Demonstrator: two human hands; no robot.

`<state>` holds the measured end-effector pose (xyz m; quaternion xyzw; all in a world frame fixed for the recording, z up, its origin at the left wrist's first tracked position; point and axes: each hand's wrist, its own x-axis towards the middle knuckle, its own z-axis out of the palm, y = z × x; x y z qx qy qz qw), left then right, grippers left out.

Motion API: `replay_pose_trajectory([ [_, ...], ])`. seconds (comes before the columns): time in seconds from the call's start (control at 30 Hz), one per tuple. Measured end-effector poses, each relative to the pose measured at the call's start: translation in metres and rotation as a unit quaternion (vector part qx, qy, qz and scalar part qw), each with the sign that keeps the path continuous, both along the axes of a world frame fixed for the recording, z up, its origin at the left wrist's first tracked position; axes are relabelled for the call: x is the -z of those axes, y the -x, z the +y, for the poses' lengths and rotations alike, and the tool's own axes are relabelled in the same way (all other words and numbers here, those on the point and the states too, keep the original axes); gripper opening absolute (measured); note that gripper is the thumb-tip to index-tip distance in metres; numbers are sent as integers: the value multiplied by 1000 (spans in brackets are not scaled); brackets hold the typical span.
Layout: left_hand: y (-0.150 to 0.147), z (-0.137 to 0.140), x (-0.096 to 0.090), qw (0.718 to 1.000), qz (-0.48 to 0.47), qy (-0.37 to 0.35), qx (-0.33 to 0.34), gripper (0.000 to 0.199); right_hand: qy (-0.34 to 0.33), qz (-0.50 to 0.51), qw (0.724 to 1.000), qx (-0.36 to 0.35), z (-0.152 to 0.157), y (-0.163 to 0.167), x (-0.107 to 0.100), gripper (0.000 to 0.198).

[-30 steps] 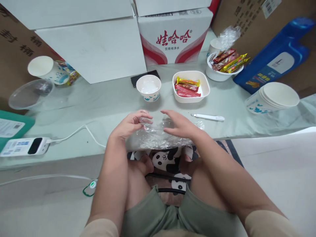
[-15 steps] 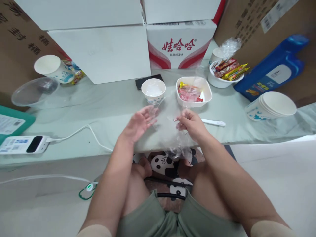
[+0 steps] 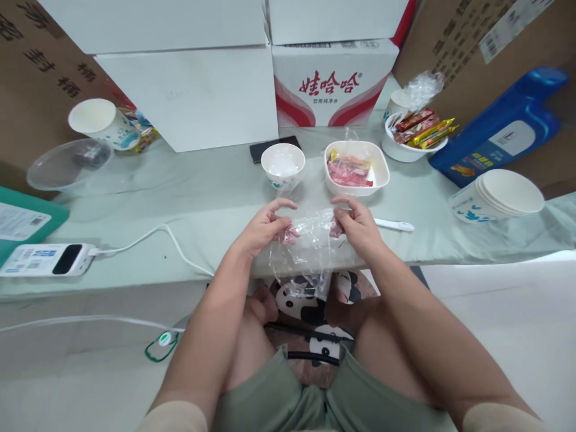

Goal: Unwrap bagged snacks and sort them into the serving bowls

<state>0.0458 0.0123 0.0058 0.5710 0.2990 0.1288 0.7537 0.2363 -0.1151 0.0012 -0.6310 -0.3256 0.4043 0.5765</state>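
Along our desk: pale green cloth, lightly creased, runs across the top; a white box and a red-and-white carton stand at the back, brown cartons at either side, pale floor below
Left hand: our fingers are half curled, index reaching forward, thumb and lower fingers grasping clear plastic film
Right hand: we have it bent likewise, grasping the opposite side of the film between thumb and fingers, index arched above
Plastic film: stretched between our two hands at the desk's near edge, thin, glossy and wrinkled, its lower part drooping past that edge
Paper cup: round-mouthed, white with blue print, near our left hand
White tray: rounded rectangle, smooth, holding shiny red and yellow wrapped sticks
White handle: slim and smooth, just beside our right hand, partly hidden
Blue bottle: glossy, behind stacked paper cups
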Motion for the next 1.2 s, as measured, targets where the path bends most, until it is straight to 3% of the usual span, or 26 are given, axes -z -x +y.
replay_pose_trajectory([
  [0.17, 4, 2, 2, 997, -49, 56, -21, 35, -102, -40, 994, 10, -2, 1, 1, 29],
  [0.43, 4, 12, 1, 996, -51, 70, -32, 28, -153, -258, 952, -54, -20, -14, -5, 23],
  [0.53, 0, 13, 4, 995, -32, 71, -55, 47, -133, -240, 957, -92, -26, -16, -6, 43],
  [0.67, -7, 6, 9, 997, -7, 9, -72, 47, -89, -220, 966, -98, -25, -9, -5, 75],
  [0.73, -11, 3, 10, 997, -20, -9, -69, 51, -53, -239, 965, -92, -22, -4, -3, 62],
  [0.8, -13, 1, 10, 996, -37, -18, -74, 57, -28, -247, 965, -83, -19, -3, 2, 35],
  [0.83, -13, 0, 10, 996, -46, -22, -76, 60, -21, -234, 970, -69, -18, -3, 5, 25],
  [0.87, -14, 0, 9, 995, -55, -24, -78, 63, -17, -207, 977, -49, -16, -4, 8, 31],
  [0.93, -13, 1, 7, 994, -77, -22, -81, 67, -7, -118, 993, -14, -14, -6, 14, 61],
  [1.0, -11, 2, 4, 992, -94, -13, -83, 76, 10, -25, 999, -24, -11, -6, 18, 72],
  [1.13, -9, 3, 2, 988, -104, 43, -105, 87, 26, 50, 996, -70, -7, 0, 14, 31],
  [1.2, -9, 3, 4, 992, -63, 77, -84, 75, 9, 76, 996, -38, -4, 5, 11, 33],
])
